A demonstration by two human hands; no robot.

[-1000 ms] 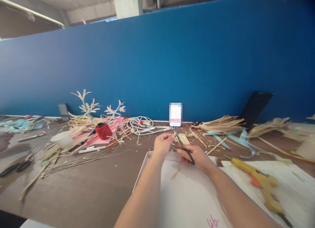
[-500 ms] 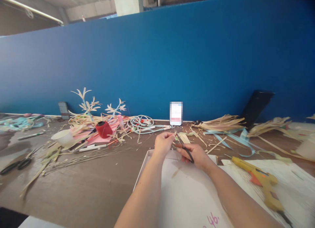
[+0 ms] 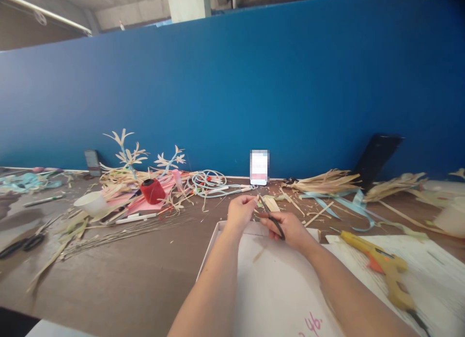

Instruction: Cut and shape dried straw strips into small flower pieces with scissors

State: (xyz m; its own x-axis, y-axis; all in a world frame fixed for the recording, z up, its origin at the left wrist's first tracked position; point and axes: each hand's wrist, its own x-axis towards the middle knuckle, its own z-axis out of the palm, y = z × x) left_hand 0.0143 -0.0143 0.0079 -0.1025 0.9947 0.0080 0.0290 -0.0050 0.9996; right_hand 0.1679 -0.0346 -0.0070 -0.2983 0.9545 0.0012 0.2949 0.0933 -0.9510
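Note:
My right hand (image 3: 285,225) is wrapped round the black handles of a pair of scissors (image 3: 271,217), whose blades point up and left. Just left of the blade tips, my left hand (image 3: 241,212) is closed in a pinch. Whatever lies between its fingertips is too small to make out. Both hands are above the far end of a white box lid (image 3: 269,279) with pink handwriting on it. A small tan scrap (image 3: 259,253) rests on the lid. Pale cut strips (image 3: 271,204) lie on the table just beyond my hands.
At right, a yellow glue gun (image 3: 390,266) lies on printed paper (image 3: 436,279). Bundles of dried strips (image 3: 325,183) and blue ribbon (image 3: 358,206) are behind. A lit phone (image 3: 259,167) leans on the blue partition. Left are red thread (image 3: 152,191), a white cup (image 3: 90,203) and wires (image 3: 119,237).
Almost nothing differs. My hands and the scissors keep nearly the same place and pose, and the whole view has shifted very slightly.

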